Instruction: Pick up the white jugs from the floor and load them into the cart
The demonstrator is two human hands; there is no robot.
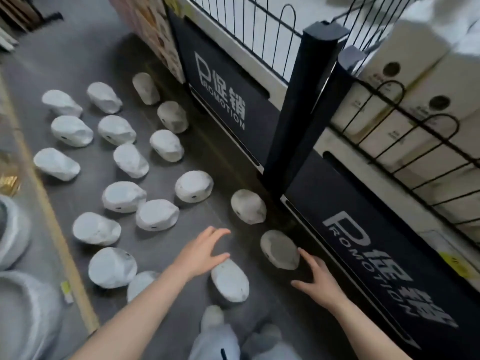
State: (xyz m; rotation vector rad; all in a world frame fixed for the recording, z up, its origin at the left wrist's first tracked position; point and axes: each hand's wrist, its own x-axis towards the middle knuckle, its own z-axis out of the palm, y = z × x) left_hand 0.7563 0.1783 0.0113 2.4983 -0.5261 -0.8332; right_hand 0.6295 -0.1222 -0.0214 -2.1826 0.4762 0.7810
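Observation:
Several white jugs lie scattered on the grey floor, seen from above. The nearest jug (pixel 229 284) sits just below my left hand (pixel 202 252), which hovers over it with fingers spread and holds nothing. My right hand (pixel 317 279) is open beside another jug (pixel 280 250), its fingertips at that jug's right edge. A further jug (pixel 248 206) stands close to the cart's corner post. The cart (pixel 306 105) has black "PROMOTION" panels and a wire railing. Inside it at the right stand white jugs (pixel 405 63).
A yellow line (pixel 46 211) runs along the floor at the left. Large white bowls (pixel 15 302) sit at the bottom left. My shoes (pixel 215 318) show at the bottom centre. A printed box (pixel 153 24) stands behind the cart.

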